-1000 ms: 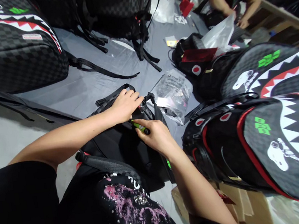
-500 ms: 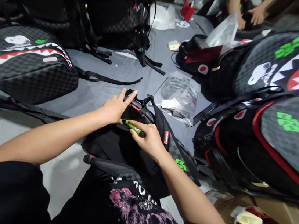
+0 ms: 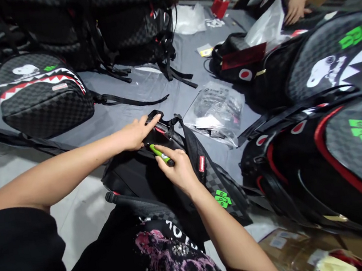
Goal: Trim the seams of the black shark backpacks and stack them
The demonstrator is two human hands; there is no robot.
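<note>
A black backpack [image 3: 139,172] with shoulder straps, a checkered panel and a red label lies across my lap and the table's edge. My left hand [image 3: 135,133] grips its upper edge, with the index finger stretched along a black strap or trim. Closed around a green pen-shaped tool [image 3: 162,155] with black ends, my right hand [image 3: 178,167] holds it slanted over the bag. The tool's tip meets the black fabric just below my left hand's fingers. Which kind of tool it is, I cannot tell.
A checkered shark-mouth bag [image 3: 43,94] sits at left, before stacked backpacks [image 3: 132,30]. Clear plastic packaging [image 3: 216,110] lies beyond my hands. Large backpacks [image 3: 287,152] crowd the right, above a cardboard box [image 3: 284,246]. Another person's hand [image 3: 296,9] is at the upper right.
The camera view has shifted slightly. My left hand's extended fingers have come closer together at the bag's edge. The green tool stays in my right hand at nearly the same spot.
</note>
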